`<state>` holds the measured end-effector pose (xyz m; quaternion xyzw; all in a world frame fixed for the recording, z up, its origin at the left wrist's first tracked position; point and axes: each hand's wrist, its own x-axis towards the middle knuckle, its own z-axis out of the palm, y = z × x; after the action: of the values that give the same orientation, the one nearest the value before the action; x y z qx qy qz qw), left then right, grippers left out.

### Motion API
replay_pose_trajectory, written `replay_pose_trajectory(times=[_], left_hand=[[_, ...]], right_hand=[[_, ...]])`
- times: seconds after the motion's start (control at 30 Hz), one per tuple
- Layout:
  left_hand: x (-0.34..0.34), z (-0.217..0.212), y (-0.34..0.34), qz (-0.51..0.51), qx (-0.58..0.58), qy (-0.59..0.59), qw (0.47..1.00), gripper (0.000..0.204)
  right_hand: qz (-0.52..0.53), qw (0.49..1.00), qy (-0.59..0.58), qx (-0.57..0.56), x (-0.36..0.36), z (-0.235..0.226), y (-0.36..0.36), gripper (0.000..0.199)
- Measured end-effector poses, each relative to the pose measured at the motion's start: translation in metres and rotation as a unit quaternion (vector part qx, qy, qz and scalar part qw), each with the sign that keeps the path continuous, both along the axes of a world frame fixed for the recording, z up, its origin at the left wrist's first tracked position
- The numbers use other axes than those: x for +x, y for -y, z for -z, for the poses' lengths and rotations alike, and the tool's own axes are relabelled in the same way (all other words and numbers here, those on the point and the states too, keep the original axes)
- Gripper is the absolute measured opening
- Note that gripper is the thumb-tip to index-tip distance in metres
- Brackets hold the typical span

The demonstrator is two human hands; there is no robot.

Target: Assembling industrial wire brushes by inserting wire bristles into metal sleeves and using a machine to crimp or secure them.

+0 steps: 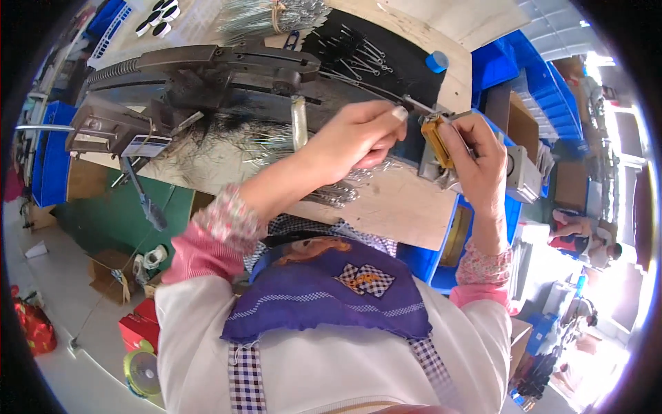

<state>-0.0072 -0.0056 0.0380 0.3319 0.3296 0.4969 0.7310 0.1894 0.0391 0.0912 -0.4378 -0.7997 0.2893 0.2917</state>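
My left hand (pixel 369 138) is closed, thumb and fingertips pressed together, above the near side of the bench; whatever it pinches, if anything, is too small to make out. To its right, my right hand (pixel 476 152) grips a yellow, brass-coloured block (pixel 436 143) on a small metal fixture (pixel 429 169) at the bench's right end. A thin metal rod (pixel 418 104) points toward the top of that fixture. Below my left wrist lies a heap of shiny wire pieces (pixel 334 194). More thin wires (pixel 265 143) spread out left of my forearm.
A long dark metal machine (pixel 207 76) spans the bench's left and middle. Looped metal pins (pixel 362 58) lie on a black mat (pixel 407 86), near a blue round cap (pixel 436 62). Blue bins (pixel 496 65) stand at the right. A tied wire bundle (pixel 276 15) rests at the back.
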Motion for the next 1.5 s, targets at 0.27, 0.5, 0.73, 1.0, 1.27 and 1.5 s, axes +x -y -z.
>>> replay_pose_trajectory(times=[0.27,0.5,0.73,1.0,1.27,1.5], left_hand=[[0.012,0.042,-0.016,-0.320,0.000,-0.016,0.947,0.024],[0.011,0.034,-0.014,-0.304,-0.044,-0.043,0.951,0.024],[0.003,0.044,-0.012,-0.281,-0.013,-0.024,0.959,0.030],[0.018,0.021,-0.017,-0.185,-0.056,0.176,0.965,0.073],[-0.012,0.022,-0.013,-0.192,-0.096,0.398,0.892,0.077],[-0.010,0.015,0.002,-0.226,-0.051,0.331,0.915,0.074]], right_hand=[[0.010,0.991,0.029,0.128,0.011,-0.005,-0.025,0.014],[-0.262,0.960,0.091,0.045,-0.086,0.045,-0.090,0.025],[-0.241,0.946,0.013,-0.215,-0.070,0.020,-0.089,0.029],[-0.253,0.942,0.111,-0.190,-0.075,0.015,-0.095,0.028],[-0.179,0.934,0.121,0.283,-0.071,0.010,-0.056,0.036],[-0.144,0.984,0.038,0.101,-0.081,0.018,-0.071,0.012]])
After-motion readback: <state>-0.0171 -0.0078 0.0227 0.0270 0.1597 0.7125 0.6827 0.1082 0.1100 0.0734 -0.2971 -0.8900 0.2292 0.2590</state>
